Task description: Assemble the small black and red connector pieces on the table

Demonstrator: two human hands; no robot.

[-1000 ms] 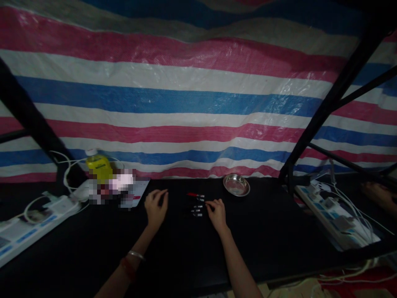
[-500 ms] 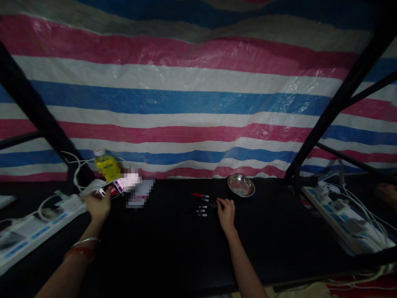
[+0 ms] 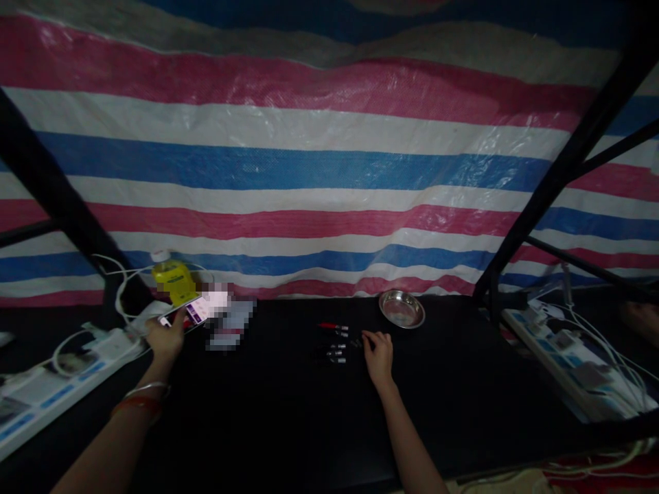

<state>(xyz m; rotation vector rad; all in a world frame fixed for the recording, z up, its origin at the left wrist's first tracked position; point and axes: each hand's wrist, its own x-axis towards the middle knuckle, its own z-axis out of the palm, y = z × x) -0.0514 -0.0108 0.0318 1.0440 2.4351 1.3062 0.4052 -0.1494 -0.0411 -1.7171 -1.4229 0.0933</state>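
My left hand (image 3: 167, 337) is closed around the near end of a smartphone (image 3: 194, 312) with a lit screen, whose far part is blurred out. My right hand (image 3: 378, 358) rests low over the black table, thumb and index finger pinched together; whatever they pinch, if anything, is too small to make out. Just left of those fingertips lies a small dark piece (image 3: 355, 343). Several slim pen-like things lie beside it in a rough column, among them a red one (image 3: 329, 326) and black ones with silvery ends (image 3: 337, 353).
A shallow metal dish (image 3: 401, 309) stands behind my right hand. Near the phone are a yellow bottle (image 3: 174, 278) and a blurred pale packet (image 3: 231, 326). Power strips with cables flank both sides, a left strip (image 3: 66, 387) and a right strip (image 3: 576, 363). Another person's hand (image 3: 641, 319) shows at far right.
The view has shifted slightly. Both hands keep nearly the same places: the left on the phone, the right by the small dark piece.
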